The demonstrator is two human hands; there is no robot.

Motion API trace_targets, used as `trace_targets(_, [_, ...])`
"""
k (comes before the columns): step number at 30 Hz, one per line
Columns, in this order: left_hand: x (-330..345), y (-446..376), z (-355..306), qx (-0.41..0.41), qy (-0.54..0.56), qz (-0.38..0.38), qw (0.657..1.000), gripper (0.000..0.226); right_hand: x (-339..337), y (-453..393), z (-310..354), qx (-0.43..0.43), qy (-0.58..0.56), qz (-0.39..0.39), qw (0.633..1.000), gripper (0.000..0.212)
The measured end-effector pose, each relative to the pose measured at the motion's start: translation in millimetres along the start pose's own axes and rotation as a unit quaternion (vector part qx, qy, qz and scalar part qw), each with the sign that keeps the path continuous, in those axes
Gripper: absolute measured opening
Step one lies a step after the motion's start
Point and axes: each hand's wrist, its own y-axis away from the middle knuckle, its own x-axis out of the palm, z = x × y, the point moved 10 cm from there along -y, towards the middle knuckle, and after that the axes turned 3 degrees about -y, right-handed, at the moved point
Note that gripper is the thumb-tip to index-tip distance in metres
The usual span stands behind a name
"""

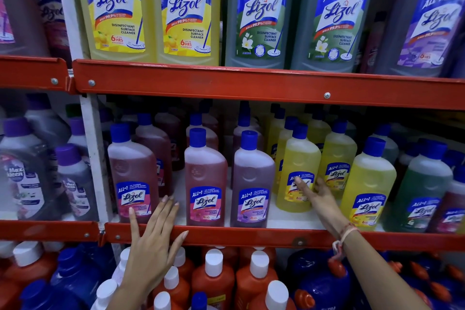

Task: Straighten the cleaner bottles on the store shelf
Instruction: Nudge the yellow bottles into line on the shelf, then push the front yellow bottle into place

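Left hand (153, 231) open, fingers spread, fingertips at pink bottle (133, 176). Right hand (318, 196) open, fingertips touching yellow bottle (298, 171), gripping nothing.

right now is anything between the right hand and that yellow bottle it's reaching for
Nothing visible stands between them. The right hand is already at the yellow bottle, fingertips on its label. The purple bottle stands just beside it on the left, and another yellow bottle sits close behind on the right, but neither blocks the reach.
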Motion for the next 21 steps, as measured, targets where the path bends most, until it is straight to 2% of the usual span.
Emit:
trace_targets(3, [0.4,-0.6,-0.8,0.000,0.001,0.002,1.000,0.066,1.7,5.6,9.4,-0.024,-0.004,0.012,1.000,0.062])
trace_targets(7, [-0.4,-0.7,-0.9,-0.004,0.006,0.004,1.000,0.066,0.3,13.9,15.4,-0.066,0.021,0.020,0.997,0.062])
trace_targets(17, [0.5,-0.4,-1.5,-0.005,0.004,0.016,1.000,0.067,-5.2,33.6,5.4,-0.067,0.041,0.026,0.997,0.040])
trace_targets(21, [-2.4,0.1,-2.6,-0.003,-0.002,0.006,1.000,0.066,-4.3,38.0,4.8,-0.068,0.048,0.036,0.996,0.042])
